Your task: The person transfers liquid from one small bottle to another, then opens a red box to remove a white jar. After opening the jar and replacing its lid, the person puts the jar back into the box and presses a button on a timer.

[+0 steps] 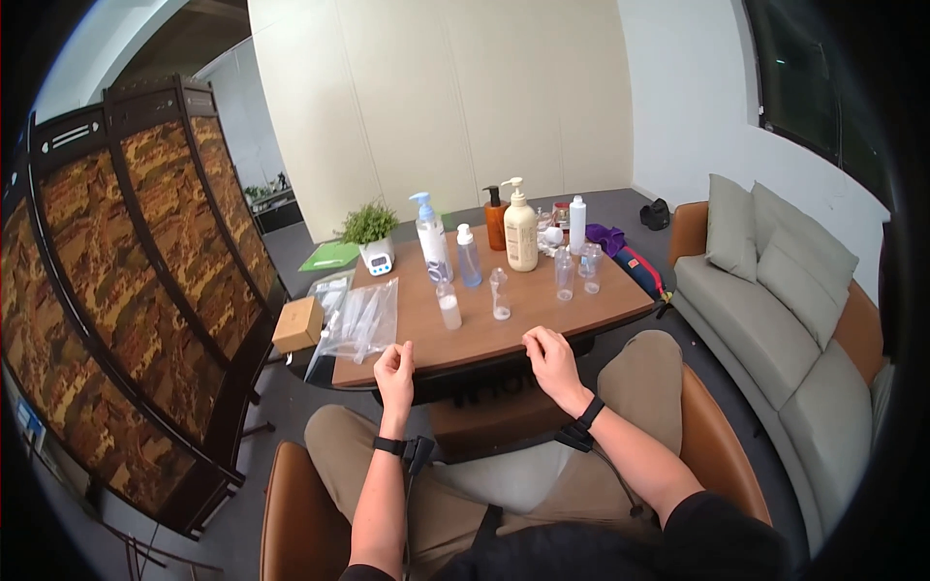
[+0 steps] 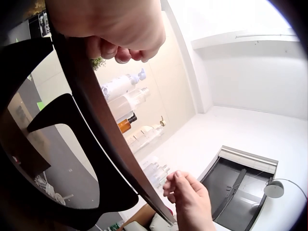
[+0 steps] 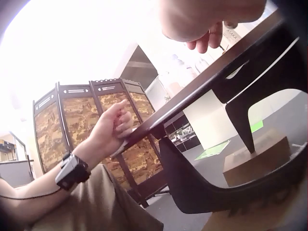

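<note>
My left hand, its fingers loosely curled, rests at the table's front edge beside a clear plastic bag. My right hand is at the same edge further right, also loosely curled. Neither hand holds anything. Beyond them on the brown table stand a small bottle with whitish contents and a small clear bottle. Two more clear bottles, one in front of the other, stand to the right. A bluish clear pump bottle is behind the small ones.
Taller pump bottles stand behind: one white with blue top, one amber, one cream. A slim white bottle is right of them. At left are a potted plant, a white timer and a cardboard box.
</note>
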### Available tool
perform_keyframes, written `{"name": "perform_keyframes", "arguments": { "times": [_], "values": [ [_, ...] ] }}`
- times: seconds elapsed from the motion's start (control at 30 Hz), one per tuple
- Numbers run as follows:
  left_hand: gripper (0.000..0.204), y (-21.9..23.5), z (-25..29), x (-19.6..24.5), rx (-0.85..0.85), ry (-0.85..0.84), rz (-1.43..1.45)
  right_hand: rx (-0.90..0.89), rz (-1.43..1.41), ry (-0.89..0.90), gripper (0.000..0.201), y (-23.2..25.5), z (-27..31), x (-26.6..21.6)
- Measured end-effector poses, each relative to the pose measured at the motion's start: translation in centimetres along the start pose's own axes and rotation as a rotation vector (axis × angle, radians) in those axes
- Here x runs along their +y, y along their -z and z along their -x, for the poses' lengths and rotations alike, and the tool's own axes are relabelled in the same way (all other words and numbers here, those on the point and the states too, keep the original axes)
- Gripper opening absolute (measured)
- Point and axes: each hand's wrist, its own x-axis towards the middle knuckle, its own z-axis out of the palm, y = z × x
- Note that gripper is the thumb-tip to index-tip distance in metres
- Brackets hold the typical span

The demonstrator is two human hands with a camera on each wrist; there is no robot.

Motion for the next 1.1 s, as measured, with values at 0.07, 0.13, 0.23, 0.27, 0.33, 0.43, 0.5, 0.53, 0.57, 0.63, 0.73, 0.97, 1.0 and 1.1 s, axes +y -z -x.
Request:
{"name": "perform_keyframes", "arguments": {
  "times": [0.07,0.13,0.23,0.27,0.33,0.43,0.5,0.53,0.57,0.63,0.73,0.97,1.0,1.1],
  "values": [
    [0.043,0.6,1.5,0.6,0.028,-0.002,0.003,-0.129,-0.234,-0.348,0.029,0.8,1.3,-1.1],
    [0.045,1.2,2.9,0.5,0.044,0.02,-0.029,-0.167,-0.221,-0.33,0.036,0.9,2.9,0.0],
    [0.054,1.5,4.8,-0.6,-0.005,0.052,-0.163,-0.238,-0.16,-0.319,0.047,0.8,4.9,1.7],
    [0.059,1.5,5.1,-1.1,-0.023,0.003,-0.261,-0.276,-0.116,-0.323,0.052,1.1,5.6,1.9],
    [0.063,1.5,5.4,-1.1,-0.051,0.022,-0.324,-0.267,-0.082,-0.293,0.06,1.3,5.9,2.0],
    [0.067,1.2,6.2,0.2,-0.046,0.137,-0.109,-0.232,-0.116,-0.294,0.066,2.3,5.6,1.1],
    [0.068,1.2,6.5,0.1,-0.04,0.125,-0.074,-0.23,-0.117,-0.306,0.066,2.6,5.8,1.3],
    [0.068,1.3,6.6,-0.1,-0.047,0.111,-0.046,-0.217,-0.121,-0.325,0.065,2.7,6.0,1.3],
    [0.069,1.4,6.6,-0.3,-0.039,0.131,-0.052,-0.214,-0.117,-0.334,0.063,2.8,6.1,1.4],
    [0.069,1.4,6.6,-0.4,-0.027,0.129,-0.053,-0.215,-0.132,-0.323,0.062,2.5,6.2,1.3],
    [0.069,1.4,6.7,-1.0,-0.022,0.136,-0.041,-0.206,-0.141,-0.32,0.062,2.3,6.4,1.6],
    [0.068,1.0,6.8,-0.5,-0.019,0.142,-0.042,-0.197,-0.123,-0.315,0.06,2.2,6.4,1.3],
    [0.068,1.0,6.8,-0.5,-0.017,0.145,-0.032,-0.195,-0.125,-0.305,0.059,2.2,6.4,1.3],
    [0.069,1.2,6.7,-0.5,-0.018,0.149,-0.041,-0.2,-0.119,-0.319,0.059,2.1,6.4,1.3]
  ]
}}
